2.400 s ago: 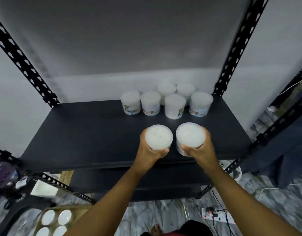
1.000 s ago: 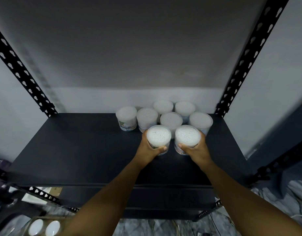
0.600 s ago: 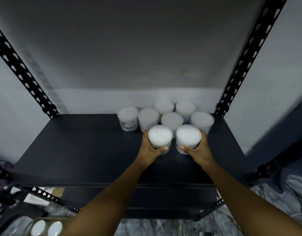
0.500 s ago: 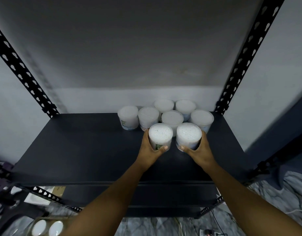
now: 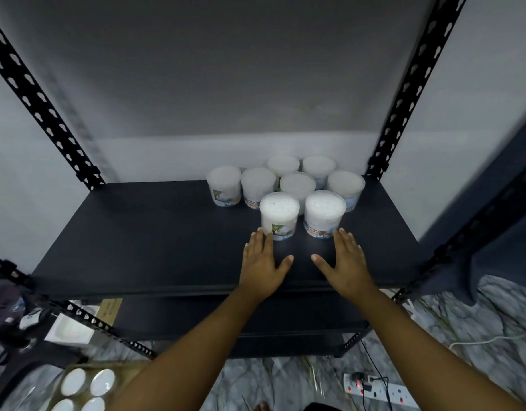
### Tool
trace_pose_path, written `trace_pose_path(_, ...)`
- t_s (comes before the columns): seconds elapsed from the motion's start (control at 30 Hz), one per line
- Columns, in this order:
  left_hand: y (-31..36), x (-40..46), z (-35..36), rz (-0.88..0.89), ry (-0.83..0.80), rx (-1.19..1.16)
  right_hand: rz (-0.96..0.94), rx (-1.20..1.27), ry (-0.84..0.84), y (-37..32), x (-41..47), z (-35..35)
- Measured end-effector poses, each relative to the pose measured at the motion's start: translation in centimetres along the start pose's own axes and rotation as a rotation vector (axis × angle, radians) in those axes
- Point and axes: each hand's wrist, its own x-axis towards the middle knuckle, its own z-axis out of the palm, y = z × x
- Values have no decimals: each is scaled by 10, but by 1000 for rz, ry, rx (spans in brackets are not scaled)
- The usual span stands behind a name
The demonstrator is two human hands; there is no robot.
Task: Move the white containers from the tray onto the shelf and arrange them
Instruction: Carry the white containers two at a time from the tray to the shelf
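From the head view, both hands lie flat with fingers spread on the shelf [image 5: 155, 232], holding nothing: left hand [image 5: 263, 262] fingertips just touching the left front container [image 5: 279, 213], right hand [image 5: 346, 262] just below the right front container [image 5: 324, 213]. More white containers wait in the tray [image 5: 77, 390] below. They look light, rigid and smooth; grip round the sides.

A white power strip [image 5: 380, 393] with a red light lies on the marbled floor [image 5: 463, 336] at lower right, a black cable [image 5: 371, 363] plugged in. A white cord [image 5: 493, 341] trails nearby. Grey wall [image 5: 226, 69] behind.
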Motion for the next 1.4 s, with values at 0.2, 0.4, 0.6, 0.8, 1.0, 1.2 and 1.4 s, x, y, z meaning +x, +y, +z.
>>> trace_pose_path(0.2, 14, -28, -4, 51, 7, 194, -24, -172, -71, -2, -30, -10)
trace_pose_path(0.4, 30, -71, -19, 11, -42, 230, -44, -206, -117, -8, -68, -25)
trace_pose_path(0.6, 27, -124, -35, -47, -15, 234, -106, -212, -129, -29, -109, -30)
trace_pose_path(0.8, -5, -177, -61, -130, 26, 243, -199, -201, -173, -71, -138, -13)
trace_pose_path(1.0, -59, -225, -89, -205, 58, 230, -288, -183, -219, -133, -162, 23)
trace_pose_path(1.2, -141, -267, -125, -290, 99, 207, -350, -154, -275, -216, -183, 79)
trace_pose_path(1.4, -243, -309, -185, -366, 106, 169, -368, -142, -330, -309, -202, 148)
